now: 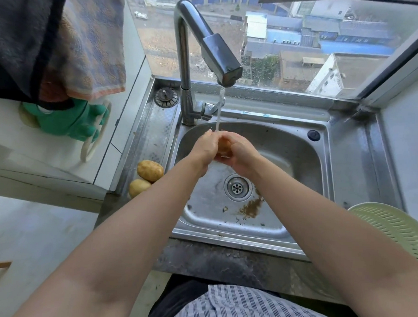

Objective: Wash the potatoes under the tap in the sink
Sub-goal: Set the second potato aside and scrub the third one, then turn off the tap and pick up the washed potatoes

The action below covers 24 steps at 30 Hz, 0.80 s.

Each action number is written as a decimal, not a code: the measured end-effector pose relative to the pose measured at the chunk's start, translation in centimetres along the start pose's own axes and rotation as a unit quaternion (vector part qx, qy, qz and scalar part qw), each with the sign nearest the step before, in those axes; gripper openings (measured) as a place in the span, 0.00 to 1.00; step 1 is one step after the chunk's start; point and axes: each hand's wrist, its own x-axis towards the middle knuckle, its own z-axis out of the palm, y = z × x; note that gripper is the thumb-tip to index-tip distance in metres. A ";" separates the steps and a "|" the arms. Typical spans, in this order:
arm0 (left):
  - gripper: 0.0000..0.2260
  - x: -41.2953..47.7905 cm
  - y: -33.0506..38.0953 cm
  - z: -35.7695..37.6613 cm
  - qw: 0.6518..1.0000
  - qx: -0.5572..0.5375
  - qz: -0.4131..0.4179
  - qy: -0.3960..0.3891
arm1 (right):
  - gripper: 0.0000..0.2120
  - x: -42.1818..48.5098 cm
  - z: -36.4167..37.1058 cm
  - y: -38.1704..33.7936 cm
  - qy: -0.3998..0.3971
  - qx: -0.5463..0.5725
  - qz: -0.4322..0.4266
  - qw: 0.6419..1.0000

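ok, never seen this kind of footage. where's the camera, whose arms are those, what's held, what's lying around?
There is one picture, from a wide-angle camera on a person's head, looking down. No robot: the bare arms are that person's. The left hand and right hand both grip the held potato under water running from the tap, above the steel sink. On the sink's left ledge lie a farther potato and a nearer potato. A pale green colander sits at the right edge.

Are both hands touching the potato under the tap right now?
Touching. The head view shows the left hand and right hand wrapped round the potato, no gap.
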 end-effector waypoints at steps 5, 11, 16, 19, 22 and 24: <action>0.13 -0.9 -0.6 -3.0 0.980 0.140 0.088 0.109 | 0.16 0.8 1.9 0.8 0.052 -0.085 0.005 0.995; 0.18 -1.2 -2.2 -4.7 0.972 0.208 0.065 0.088 | 0.19 0.1 2.9 1.9 0.020 -0.150 0.165 0.975; 0.14 -2.1 -3.9 -7.4 0.872 0.441 0.030 0.210 | 0.12 1.1 3.7 3.7 0.024 -0.144 0.179 0.973; 0.27 -2.2 -5.7 -10.2 0.837 0.509 0.006 0.203 | 0.17 2.0 4.6 4.3 0.007 -0.138 0.140 0.980; 0.35 -2.0 -7.5 -11.6 0.831 0.532 -0.029 0.159 | 0.22 3.1 6.5 4.9 -0.011 -0.151 0.084 0.985; 0.32 -1.8 -8.4 -12.2 0.834 0.529 -0.021 0.154 | 0.23 3.6 7.8 5.1 -0.017 -0.155 0.049 0.987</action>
